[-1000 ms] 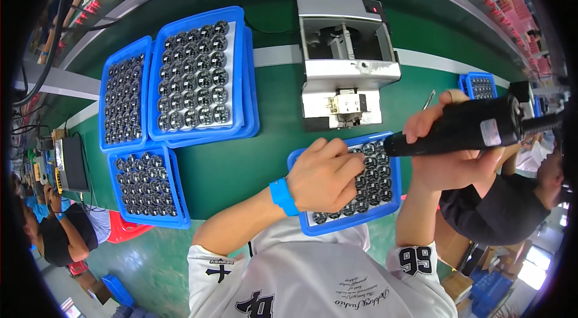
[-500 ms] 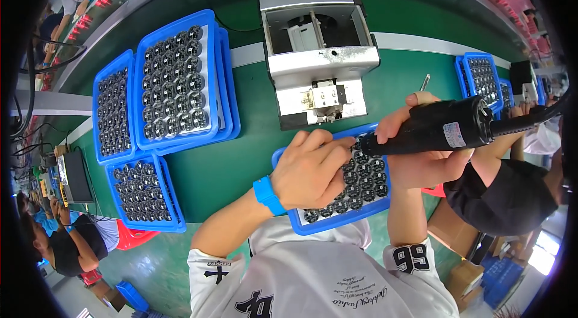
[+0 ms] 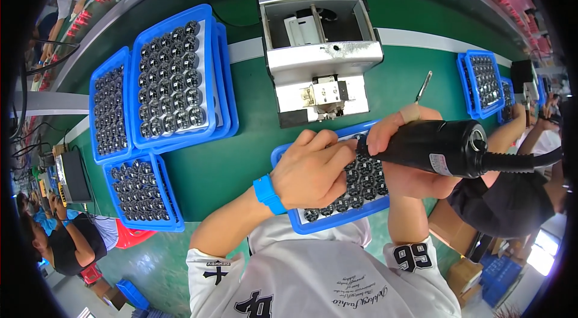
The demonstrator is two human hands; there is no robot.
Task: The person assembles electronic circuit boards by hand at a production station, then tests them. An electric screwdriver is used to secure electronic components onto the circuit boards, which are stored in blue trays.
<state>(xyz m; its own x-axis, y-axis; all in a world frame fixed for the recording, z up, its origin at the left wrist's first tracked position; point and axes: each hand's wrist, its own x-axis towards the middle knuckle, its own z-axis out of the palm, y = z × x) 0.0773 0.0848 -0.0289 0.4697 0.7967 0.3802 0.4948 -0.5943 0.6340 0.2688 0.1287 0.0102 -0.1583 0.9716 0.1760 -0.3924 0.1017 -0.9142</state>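
By the near edge of the green table (image 3: 244, 101), a shallow blue tray (image 3: 346, 220) carries rows of round dark parts (image 3: 355, 202), and both hands work over it. Over the past second, the tip of the black handheld tool (image 3: 433, 144) has come in from the tray's right side to the left fingertips near its far edge; both hands now seem busy at one spot. The right hand (image 3: 412, 179) is wrapped around the tool, thumb on top, with a ribbed cable (image 3: 506, 162) trailing right. The left hand (image 3: 310, 170), above a blue wristband (image 3: 268, 195), has its fingers bent and drawn close together over the tray's far left corner; whether they pinch a part cannot be told.

Just beyond the tray's far edge stands a silver machine (image 3: 325, 62). Toward the table's left edge, filled blue trays (image 3: 209, 77) sit grouped, some stacked. A slim metal implement (image 3: 425, 84) lies right of the machine. Past the table's sides are a co-worker in black (image 3: 503, 209) at right and a red stool (image 3: 132, 236) at left.
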